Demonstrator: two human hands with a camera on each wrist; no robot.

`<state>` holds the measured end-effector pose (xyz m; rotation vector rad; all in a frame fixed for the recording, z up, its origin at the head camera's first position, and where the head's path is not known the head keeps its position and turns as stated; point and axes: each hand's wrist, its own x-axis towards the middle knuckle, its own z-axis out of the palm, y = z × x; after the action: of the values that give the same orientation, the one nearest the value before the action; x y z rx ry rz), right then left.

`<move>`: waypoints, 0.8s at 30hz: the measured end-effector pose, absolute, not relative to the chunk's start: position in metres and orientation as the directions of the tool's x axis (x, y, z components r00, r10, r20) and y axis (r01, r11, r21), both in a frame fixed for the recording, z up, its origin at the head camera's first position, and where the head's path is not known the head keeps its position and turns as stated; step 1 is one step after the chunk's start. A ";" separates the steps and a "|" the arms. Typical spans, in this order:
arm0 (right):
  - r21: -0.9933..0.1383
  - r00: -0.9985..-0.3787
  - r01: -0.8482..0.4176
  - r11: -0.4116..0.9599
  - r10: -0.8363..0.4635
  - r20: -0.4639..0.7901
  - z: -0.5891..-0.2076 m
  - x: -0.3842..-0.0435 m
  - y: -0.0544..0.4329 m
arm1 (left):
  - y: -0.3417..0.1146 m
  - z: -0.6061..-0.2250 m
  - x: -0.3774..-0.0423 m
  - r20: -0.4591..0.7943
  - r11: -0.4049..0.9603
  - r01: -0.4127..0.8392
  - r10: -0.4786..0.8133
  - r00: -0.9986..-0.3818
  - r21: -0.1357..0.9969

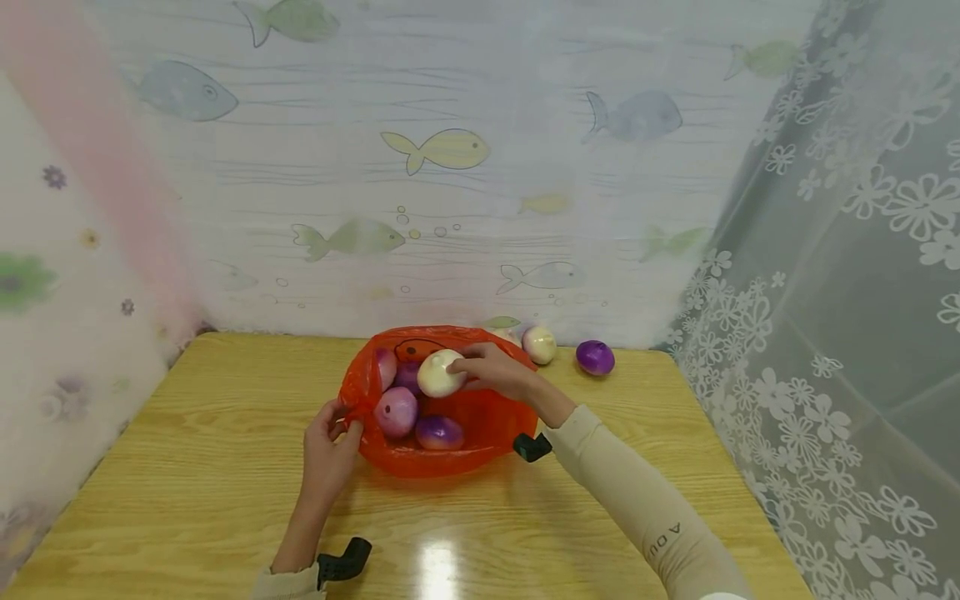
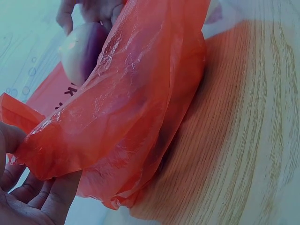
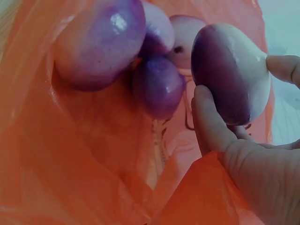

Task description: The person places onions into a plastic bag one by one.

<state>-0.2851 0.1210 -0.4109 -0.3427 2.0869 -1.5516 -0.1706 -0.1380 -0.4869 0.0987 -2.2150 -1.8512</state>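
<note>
A red plastic bag (image 1: 480,425) lies open at the middle of the table, with several glossy purple-and-white turnips inside, among them a pinkish-purple one (image 1: 396,412) and a darker purple one (image 1: 439,433). Over the bag's mouth my right hand (image 1: 495,372) holds a turnip (image 1: 440,373) between thumb and fingers. In the right wrist view this turnip (image 3: 229,75) is white on the thumb side and purple on the other. My left hand (image 1: 330,450) pinches the bag's left rim, its fingers partly under the plastic (image 2: 56,159).
Behind the bag's right side a whitish turnip (image 1: 539,345) rests on the wooden table (image 1: 225,442). Farther right is a purple turnip (image 1: 595,357). A fish-patterned curtain (image 1: 450,208) borders the back edge; a sheer flowered curtain (image 1: 832,358) hangs on the right.
</note>
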 end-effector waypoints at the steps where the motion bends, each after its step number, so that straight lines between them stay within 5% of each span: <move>1: -0.944 -0.837 0.106 0.312 -0.484 -0.254 -0.411 -0.285 0.121 | -0.138 -0.487 -0.171 0.147 0.189 0.108 -0.211 -0.966 0.976; 24: -0.963 -0.837 0.126 0.239 -0.494 -0.233 -0.401 -0.280 0.127 | -0.136 -0.483 -0.169 0.153 0.182 0.115 -0.217 -0.964 0.977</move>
<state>-0.2800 0.1272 -0.4008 -0.3356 2.0189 -1.6391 -0.1689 -0.1356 -0.4829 0.0981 -2.2015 -1.8562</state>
